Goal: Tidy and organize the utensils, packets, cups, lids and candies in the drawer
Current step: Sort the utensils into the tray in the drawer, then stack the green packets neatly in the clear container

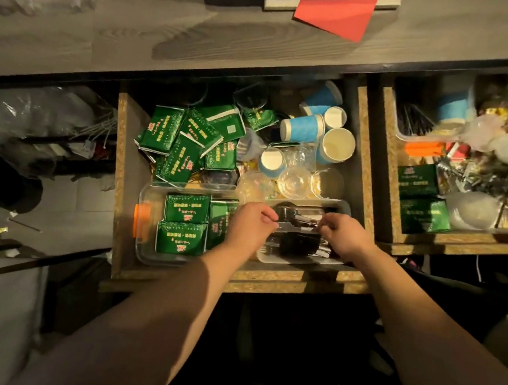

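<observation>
An open wooden drawer (120, 177) holds a heap of green packets (184, 138), blue paper cups (302, 128) and clear plastic cups and lids (292, 181). At its front stands a clear plastic box (145, 250) with an orange clip; a few green packets (184, 224) lie flat in its left part and metal utensils (300, 218) in its right part. My left hand (249, 225) and my right hand (340, 236) are both over the utensils, fingers pinched on the metal pieces from either end. Dark utensils (297, 246) lie under my hands.
A second open drawer (390, 187) on the right holds green packets, a blue cup, gold-wrapped candies, forks and clear lids. A grey countertop (123, 22) with a red sheet (339, 4) runs above. Plastic bags and clutter lie on the left.
</observation>
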Demonstrator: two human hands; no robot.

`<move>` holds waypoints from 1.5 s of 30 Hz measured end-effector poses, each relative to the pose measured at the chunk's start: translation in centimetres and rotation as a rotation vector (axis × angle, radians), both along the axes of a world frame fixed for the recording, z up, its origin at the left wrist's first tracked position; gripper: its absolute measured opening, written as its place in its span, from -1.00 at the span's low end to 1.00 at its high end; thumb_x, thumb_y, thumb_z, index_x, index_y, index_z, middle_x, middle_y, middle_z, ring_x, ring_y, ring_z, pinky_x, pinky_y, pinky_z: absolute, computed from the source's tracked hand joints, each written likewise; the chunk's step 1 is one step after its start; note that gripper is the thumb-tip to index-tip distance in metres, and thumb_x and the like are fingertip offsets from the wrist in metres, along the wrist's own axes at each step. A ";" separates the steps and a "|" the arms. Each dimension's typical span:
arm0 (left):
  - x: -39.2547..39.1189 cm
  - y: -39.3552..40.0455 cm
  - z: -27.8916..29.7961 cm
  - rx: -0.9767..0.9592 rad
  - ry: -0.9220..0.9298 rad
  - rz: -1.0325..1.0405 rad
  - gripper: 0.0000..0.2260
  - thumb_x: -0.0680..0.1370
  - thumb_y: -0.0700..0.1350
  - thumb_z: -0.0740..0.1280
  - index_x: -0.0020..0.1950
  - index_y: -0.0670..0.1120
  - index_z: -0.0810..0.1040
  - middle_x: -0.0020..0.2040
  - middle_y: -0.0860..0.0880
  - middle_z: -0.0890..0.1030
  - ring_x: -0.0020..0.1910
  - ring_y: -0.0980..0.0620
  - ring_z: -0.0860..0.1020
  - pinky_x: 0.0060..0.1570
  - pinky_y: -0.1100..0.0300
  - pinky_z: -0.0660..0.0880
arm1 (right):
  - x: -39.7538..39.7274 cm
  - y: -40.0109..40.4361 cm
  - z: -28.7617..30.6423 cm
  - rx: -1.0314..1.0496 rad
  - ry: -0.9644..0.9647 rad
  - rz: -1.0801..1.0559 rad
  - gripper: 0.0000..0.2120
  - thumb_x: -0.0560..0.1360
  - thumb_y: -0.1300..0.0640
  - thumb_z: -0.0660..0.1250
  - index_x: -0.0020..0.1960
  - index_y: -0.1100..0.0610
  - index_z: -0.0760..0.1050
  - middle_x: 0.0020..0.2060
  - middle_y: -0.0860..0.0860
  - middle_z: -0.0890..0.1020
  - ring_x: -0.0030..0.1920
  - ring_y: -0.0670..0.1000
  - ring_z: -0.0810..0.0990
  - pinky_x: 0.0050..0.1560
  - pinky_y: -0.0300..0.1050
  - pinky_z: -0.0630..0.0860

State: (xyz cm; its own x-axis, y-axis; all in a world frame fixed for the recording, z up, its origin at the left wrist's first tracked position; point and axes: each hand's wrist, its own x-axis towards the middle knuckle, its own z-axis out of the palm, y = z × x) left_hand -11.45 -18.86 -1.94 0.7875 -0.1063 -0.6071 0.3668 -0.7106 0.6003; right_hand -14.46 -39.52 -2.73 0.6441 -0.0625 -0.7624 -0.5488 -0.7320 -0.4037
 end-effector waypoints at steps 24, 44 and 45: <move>10.4 15.8 -0.4 0.106 -0.206 0.282 -0.84 0.58 -0.18 0.40 0.15 -0.10 0.60 0.13 -0.08 0.62 0.12 -0.04 0.58 0.08 0.12 0.52 | 13.9 16.5 0.0 0.011 -0.400 0.025 -0.79 0.57 0.09 0.29 0.10 0.21 0.56 0.11 0.20 0.63 0.08 0.20 0.61 0.00 -0.06 0.48; 14.2 16.4 -4.3 0.217 0.066 0.182 -0.57 0.57 -0.05 0.41 0.40 -0.08 0.41 0.37 -0.13 0.53 0.27 -0.17 0.53 0.17 -0.07 0.52 | 22.1 23.6 -5.3 0.013 -0.221 -0.113 -0.73 0.55 0.10 0.36 0.15 0.27 0.51 -0.03 0.15 0.63 -0.12 0.10 0.58 -0.25 -0.16 0.42; 14.0 16.6 -4.1 0.179 0.074 0.209 -0.67 0.58 -0.02 0.39 0.31 -0.08 0.48 0.32 -0.14 0.56 0.23 -0.16 0.55 0.19 -0.08 0.52 | 21.8 23.3 -4.9 0.058 -0.231 -0.181 -0.73 0.56 0.10 0.33 0.16 0.27 0.50 -0.09 0.13 0.62 -0.19 0.07 0.55 -0.25 -0.15 0.40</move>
State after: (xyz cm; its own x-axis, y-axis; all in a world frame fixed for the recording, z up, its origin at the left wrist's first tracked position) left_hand 2.58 -2.27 -6.07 0.7337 0.1680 -0.6583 0.5550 -0.7071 0.4382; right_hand 7.37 -16.20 -7.64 0.7832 -0.1532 -0.6025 -0.5573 -0.6026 -0.5712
